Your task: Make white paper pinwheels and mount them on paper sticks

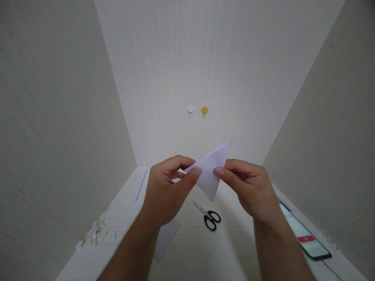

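Note:
A white sheet of paper folded into a triangle (211,171) is held up in the air above the white desk (193,249). My left hand (166,191) pinches its left corner between thumb and fingers. My right hand (249,187) pinches its right edge the same way. The paper's top corner points up and right, its lowest corner points down toward the desk.
Black-handled scissors (209,216) lie on the desk below the paper. A strip of paper (166,238) lies under my left forearm. A phone with a lit screen (304,234) lies at the right edge. Small scraps (98,230) lie at left. Two hooks (197,111) are on the wall.

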A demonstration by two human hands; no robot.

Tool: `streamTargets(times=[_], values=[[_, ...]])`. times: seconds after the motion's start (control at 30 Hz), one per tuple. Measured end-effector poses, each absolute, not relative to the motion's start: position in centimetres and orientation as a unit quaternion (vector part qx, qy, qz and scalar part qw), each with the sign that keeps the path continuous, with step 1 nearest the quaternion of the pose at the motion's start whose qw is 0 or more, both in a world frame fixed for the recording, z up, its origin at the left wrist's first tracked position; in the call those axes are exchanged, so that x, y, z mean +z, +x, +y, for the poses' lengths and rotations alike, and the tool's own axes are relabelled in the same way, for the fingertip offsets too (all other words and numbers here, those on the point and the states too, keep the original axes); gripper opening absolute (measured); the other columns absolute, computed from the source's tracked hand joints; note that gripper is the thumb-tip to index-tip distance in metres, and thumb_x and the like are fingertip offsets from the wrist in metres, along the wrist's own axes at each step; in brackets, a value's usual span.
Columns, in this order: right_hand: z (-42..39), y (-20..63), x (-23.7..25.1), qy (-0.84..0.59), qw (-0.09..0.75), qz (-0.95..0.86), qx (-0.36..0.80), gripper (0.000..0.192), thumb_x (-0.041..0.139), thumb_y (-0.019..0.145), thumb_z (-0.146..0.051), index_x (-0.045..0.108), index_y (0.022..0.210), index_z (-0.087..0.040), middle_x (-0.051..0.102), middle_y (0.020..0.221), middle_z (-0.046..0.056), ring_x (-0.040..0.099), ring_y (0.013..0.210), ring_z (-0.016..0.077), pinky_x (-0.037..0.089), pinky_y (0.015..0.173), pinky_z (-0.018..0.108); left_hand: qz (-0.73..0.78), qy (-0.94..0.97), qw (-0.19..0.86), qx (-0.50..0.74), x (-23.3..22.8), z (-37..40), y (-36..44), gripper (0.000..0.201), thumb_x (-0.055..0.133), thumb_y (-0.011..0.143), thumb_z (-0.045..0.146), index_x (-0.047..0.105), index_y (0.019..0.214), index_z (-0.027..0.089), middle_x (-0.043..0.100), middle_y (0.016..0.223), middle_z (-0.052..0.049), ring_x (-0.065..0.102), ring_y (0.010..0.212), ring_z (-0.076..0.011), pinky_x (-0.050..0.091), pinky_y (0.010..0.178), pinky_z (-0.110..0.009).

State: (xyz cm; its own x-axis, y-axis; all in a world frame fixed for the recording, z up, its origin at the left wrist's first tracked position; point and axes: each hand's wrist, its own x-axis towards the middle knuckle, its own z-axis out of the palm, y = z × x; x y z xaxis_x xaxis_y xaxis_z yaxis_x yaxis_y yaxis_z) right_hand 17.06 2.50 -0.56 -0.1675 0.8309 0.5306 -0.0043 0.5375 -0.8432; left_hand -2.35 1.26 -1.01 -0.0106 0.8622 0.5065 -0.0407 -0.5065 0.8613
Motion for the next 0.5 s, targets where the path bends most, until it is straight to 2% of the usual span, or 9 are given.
streamTargets(times=[0.23,0.37,0.5], values=[[2.89,17.03,-0.63,-0.276,0.622,-0.635,0.366,0.004,0.081,0.088,-0.029,0.084,0.089,-0.027,0.079,0.080,0.000,0.070,0.072,0.0147,0.058,0.067,0.024,0.387,0.632,0.340,0.578,-0.65,1.34,-2.42,0.007,0.077,0.082,0.026,0.076,0.078,0.020,0.071,0.072,-0.001,0.058,0.060,-0.0119,0.040,0.048,-0.020],[3.35,17.31,-0.99,-0.273,0.655,-0.626,0.324,0.007,0.081,0.087,-0.024,0.083,0.081,-0.025,0.077,0.074,-0.001,0.069,0.068,0.0131,0.058,0.066,0.023,0.394,0.651,0.333,0.557,-0.33,1.26,-2.33,0.007,0.074,0.079,0.024,0.074,0.076,0.018,0.069,0.069,0.000,0.058,0.062,-0.0124,0.044,0.054,-0.021],[3.46,17.47,-1.33,-0.271,0.657,-0.619,0.333,0.005,0.080,0.089,-0.024,0.083,0.085,-0.025,0.077,0.076,-0.001,0.069,0.069,0.0126,0.057,0.066,0.022,0.381,0.667,0.341,0.542,-0.10,1.20,-2.23,0.007,0.072,0.079,0.023,0.073,0.075,0.018,0.068,0.067,0.001,0.058,0.061,-0.0114,0.045,0.056,-0.021]])
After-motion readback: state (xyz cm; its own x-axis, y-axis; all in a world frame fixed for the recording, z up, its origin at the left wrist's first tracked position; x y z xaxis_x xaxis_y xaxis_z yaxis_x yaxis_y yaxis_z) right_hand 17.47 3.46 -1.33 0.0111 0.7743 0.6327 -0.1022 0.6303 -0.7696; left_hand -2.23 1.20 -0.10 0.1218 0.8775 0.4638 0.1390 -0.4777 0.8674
